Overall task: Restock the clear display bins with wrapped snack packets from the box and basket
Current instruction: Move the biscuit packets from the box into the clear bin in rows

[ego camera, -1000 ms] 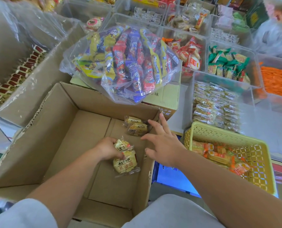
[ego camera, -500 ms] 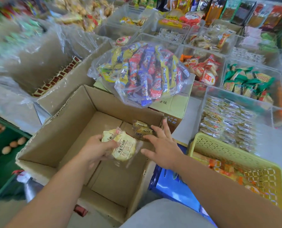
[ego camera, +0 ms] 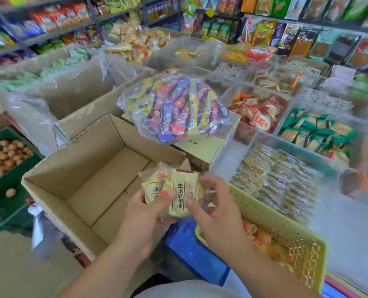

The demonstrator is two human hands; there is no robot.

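Yellow snack packets (ego camera: pixel 180 190) (crinkly clear wrap, dark print) | left hand (ego camera: pixel 143 220) grips | right hand (ego camera: pixel 218 216) pinches edge

Bg shelf packs (ego camera: pixel 264 33) blurred, labels unreadable; L hand (ego camera: pixel 144 220) fingers hidden behind packets (ego camera: pixel 178 190); basket (ego camera: pixel 271 216) contents smeared.

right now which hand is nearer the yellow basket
Right. The right hand is just above the yellow basket's left rim. The left hand is farther left, over the cardboard box's right side. Both grip the wrapped snack packets.
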